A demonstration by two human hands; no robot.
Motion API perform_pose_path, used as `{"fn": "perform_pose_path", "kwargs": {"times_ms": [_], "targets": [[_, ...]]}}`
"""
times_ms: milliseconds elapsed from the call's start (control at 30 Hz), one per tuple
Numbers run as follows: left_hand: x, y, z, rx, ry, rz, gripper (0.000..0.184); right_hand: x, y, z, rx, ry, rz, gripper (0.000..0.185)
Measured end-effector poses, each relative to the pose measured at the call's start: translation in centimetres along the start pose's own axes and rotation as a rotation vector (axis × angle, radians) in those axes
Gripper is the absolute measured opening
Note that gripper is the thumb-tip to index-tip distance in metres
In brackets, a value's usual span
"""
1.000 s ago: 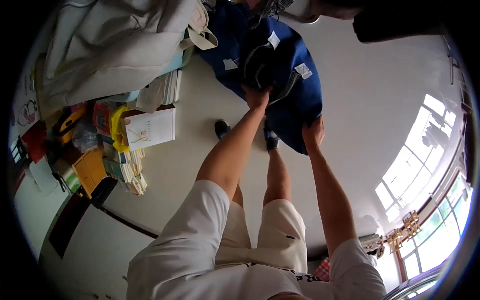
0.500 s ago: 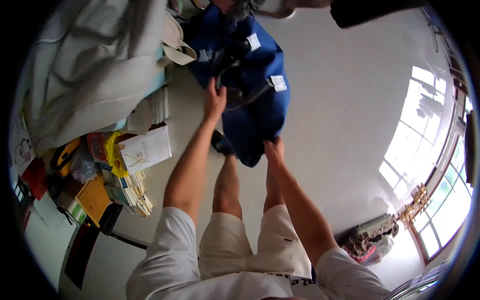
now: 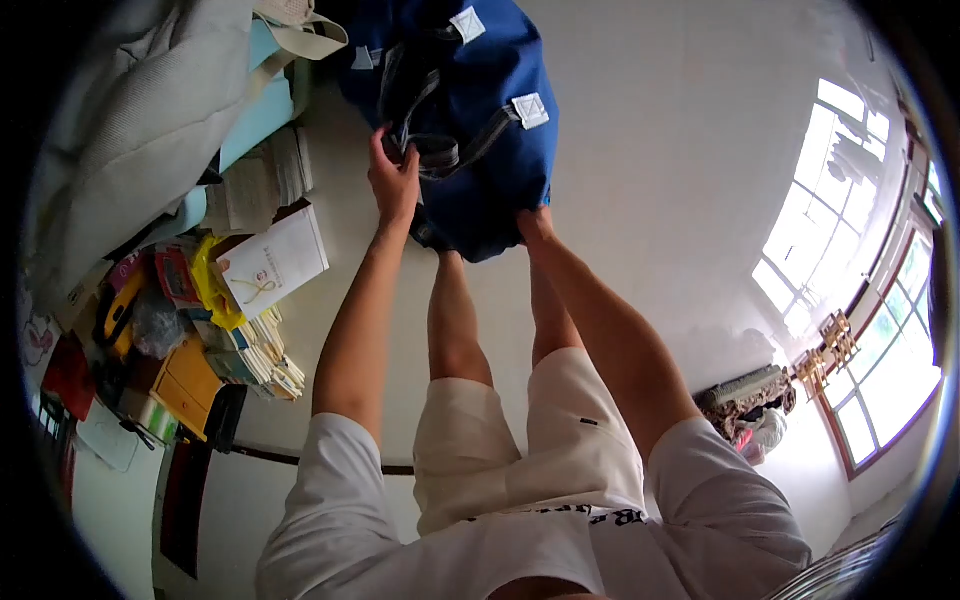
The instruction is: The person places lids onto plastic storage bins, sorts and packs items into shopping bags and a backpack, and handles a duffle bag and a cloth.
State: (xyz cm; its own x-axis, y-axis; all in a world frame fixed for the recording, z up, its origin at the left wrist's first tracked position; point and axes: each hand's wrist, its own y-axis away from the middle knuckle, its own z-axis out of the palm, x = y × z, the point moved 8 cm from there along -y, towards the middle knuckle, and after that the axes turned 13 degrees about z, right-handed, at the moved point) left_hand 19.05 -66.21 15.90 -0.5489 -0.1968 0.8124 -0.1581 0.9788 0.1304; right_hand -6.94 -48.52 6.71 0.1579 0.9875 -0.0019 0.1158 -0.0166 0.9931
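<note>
A large blue fabric bag [image 3: 500,170] hangs in front of my legs in the head view, with white stitched patches and dark straps. At the bag's left side, my left hand [image 3: 394,185] is closed around a dark strap [image 3: 432,150], thumb and fingers on either side of it. Lower down, my right hand [image 3: 535,224] grips the bag's near right corner. The fingertips of that hand are hidden by the fabric. The bag's far end runs out of the top of the view, and its lower end covers most of my feet.
To the left, a grey cloth cover [image 3: 150,130] lies over furniture, with a beige cap strap [image 3: 310,40] above. Below stand a white paper bag [image 3: 278,262], stacked books [image 3: 265,355] and an orange box [image 3: 190,385]. Rolled material [image 3: 745,395] lies near the window [image 3: 880,370] on the right.
The bag and both hands have shifted up in the view, and the camera has tilted. Both hands still hold the bag, whose straps and patches show more sharply.
</note>
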Motion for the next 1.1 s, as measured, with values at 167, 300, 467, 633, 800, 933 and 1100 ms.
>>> {"fn": "perform_pose_path", "kwargs": {"times_ms": [167, 300, 467, 633, 800, 933, 1100], "targets": [[0.5, 1.4, -2.1, 0.159, 0.111, -0.033, 0.022, -3.2, 2.3, -2.9, 0.39, 0.608, -0.236, 0.046], [1.1, 1.3, -1.6, 0.148, 0.576, -0.191, 0.015, -5.9, 5.4, -3.4, 0.46, 0.475, -0.479, 0.048], [5.5, 1.5, -2.7, -0.012, 0.804, -0.041, 0.028, -9.1, 7.9, -2.2, 0.455, 0.838, -0.38, 0.045], [10.3, 2.5, -2.4, -0.152, 0.538, 0.096, 0.025, -17.3, 19.2, 5.3, 0.313, 0.734, -1.287, 0.072], [15.8, 2.6, -2.4, -0.188, 0.401, 0.374, 0.022, -16.5, 12.0, 13.5, -0.085, 1.018, -1.297, 0.042], [17.0, 2.6, -4.1, -0.114, 0.402, 0.395, 0.021, -20.6, 15.8, 10.0, 0.297, 0.634, -1.341, 0.023], [11.8, 2.4, -8.7, 0.231, 0.318, -0.02, 0.031, -8.2, 9.4, -0.2, 0.625, 0.426, -0.474, 0.059]]}}
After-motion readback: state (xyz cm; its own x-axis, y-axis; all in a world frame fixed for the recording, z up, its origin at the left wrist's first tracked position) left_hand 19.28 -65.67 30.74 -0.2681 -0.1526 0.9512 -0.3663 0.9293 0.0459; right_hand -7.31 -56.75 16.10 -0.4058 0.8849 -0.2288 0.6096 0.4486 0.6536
